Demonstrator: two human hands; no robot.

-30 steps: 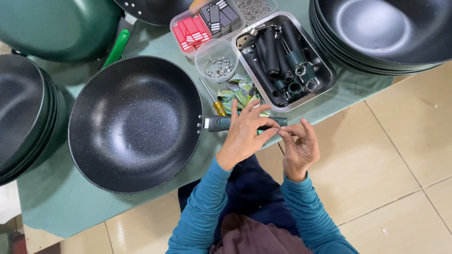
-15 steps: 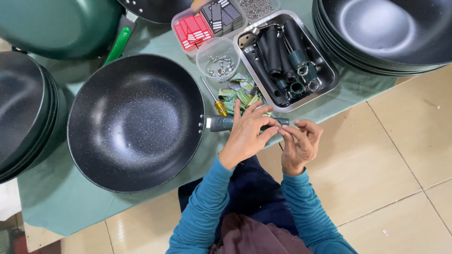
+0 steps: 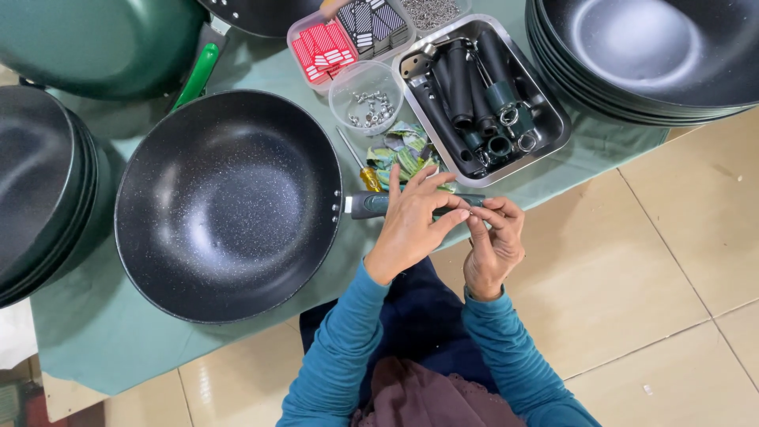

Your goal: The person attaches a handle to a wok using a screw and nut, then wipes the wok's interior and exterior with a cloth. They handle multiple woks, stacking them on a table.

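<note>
A black speckled wok (image 3: 229, 205) lies on the green-covered table (image 3: 118, 348), its dark green handle (image 3: 370, 205) pointing right, toward me. My left hand (image 3: 411, 225) rests over the handle, its fingers curled round the far end. My right hand (image 3: 494, 245) meets it there and pinches a small shiny part at the handle's tip, just off the table's edge. My fingers hide most of that part.
Behind the hands are a steel tray (image 3: 553, 111) of dark handles and rings, a clear bowl of screws (image 3: 365, 99), a yellow-handled screwdriver (image 3: 368, 178) and a box of red and black tags (image 3: 324, 43). Stacked black woks stand right (image 3: 656, 55) and left (image 3: 39, 182).
My left fingers, spread upward a second ago, have curled down onto the handle's end against my right fingertips. The wok has stayed put.
</note>
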